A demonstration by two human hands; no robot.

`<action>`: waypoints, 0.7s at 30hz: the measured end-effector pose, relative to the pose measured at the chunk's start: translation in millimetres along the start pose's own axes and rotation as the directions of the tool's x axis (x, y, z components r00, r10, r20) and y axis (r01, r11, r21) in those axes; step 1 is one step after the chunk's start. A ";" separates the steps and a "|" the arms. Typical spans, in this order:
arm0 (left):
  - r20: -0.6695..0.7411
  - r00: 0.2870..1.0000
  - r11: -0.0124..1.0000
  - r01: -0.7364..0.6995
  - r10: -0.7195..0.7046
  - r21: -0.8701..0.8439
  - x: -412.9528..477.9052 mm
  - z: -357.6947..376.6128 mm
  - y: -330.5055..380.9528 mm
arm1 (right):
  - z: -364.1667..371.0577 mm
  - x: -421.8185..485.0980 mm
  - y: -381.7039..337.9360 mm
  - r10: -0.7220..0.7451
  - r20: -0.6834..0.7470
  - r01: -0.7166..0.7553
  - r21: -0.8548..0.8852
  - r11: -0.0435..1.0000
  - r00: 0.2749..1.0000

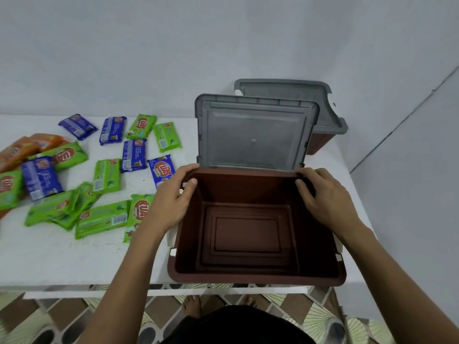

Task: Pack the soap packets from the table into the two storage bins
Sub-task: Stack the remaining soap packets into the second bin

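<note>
Soap packets (99,175) lie scattered over the left half of the white table (74,256), none yet in either bin; green, blue and a few orange ones, some overlapping. They look light and flat, each a firm bar in a glossy, probably slippery wrapper; a pinch across the short sides, thumb against fingers, should hold one securely. Red ovals on the wrappers read "KUAT", clearest on the blue packet (162,170) just beside the near bin; the smaller print and barcodes are too small to read.

At the table's front edge stands the near bin (248,276), brown and empty, its grey lid (253,135) raised nearly upright. The left hand (171,202) curls over the left rear corner of the rim, thumb inside the wall; the right hand (325,197) does likewise at the right rear corner; both grip only the bin. Behind it stands the second bin (320,142), its lid (285,89) also raised.
</note>
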State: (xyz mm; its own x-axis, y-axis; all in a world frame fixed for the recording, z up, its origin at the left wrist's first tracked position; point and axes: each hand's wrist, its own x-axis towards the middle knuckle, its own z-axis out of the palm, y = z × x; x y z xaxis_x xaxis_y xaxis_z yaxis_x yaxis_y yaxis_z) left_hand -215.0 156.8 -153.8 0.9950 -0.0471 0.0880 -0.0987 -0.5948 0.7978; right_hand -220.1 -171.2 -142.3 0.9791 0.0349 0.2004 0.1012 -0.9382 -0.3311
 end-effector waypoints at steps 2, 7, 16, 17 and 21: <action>0.023 0.999 0.998 0.029 -0.028 -0.058 -1.4 -3.0 0.0 | -1.3 4.3 -8.9 -0.038 -0.064 0.033 -0.084 0.996 0.997; 0.003 0.996 0.991 0.094 -0.094 -0.093 -3.6 -24.9 -18.4 | 0.1 30.8 -53.3 -0.145 -0.089 0.143 -0.026 0.989 0.985; -0.165 0.972 0.978 0.186 -0.170 0.090 -7.6 -87.4 -88.8 | 39.4 84.7 -169.1 -0.405 0.113 0.391 0.127 0.911 0.907; -0.184 0.969 0.973 0.193 -0.167 0.131 -6.4 -92.7 -98.9 | 46.1 89.8 -180.9 -0.424 0.142 0.405 0.142 0.903 0.895; -0.245 0.956 0.927 0.230 -0.159 0.297 2.9 -108.3 -132.3 | 72.3 109.1 -223.1 -0.424 0.321 0.407 0.122 0.905 0.847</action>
State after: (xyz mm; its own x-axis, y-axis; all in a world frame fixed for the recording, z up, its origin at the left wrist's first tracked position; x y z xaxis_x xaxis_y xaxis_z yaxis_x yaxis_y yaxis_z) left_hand -200.6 322.3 -194.5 0.9637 0.2463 0.1035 0.1420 -0.8004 0.5824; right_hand -123.2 66.8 -113.2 0.8427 0.5381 0.0138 0.5117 -0.7929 -0.3307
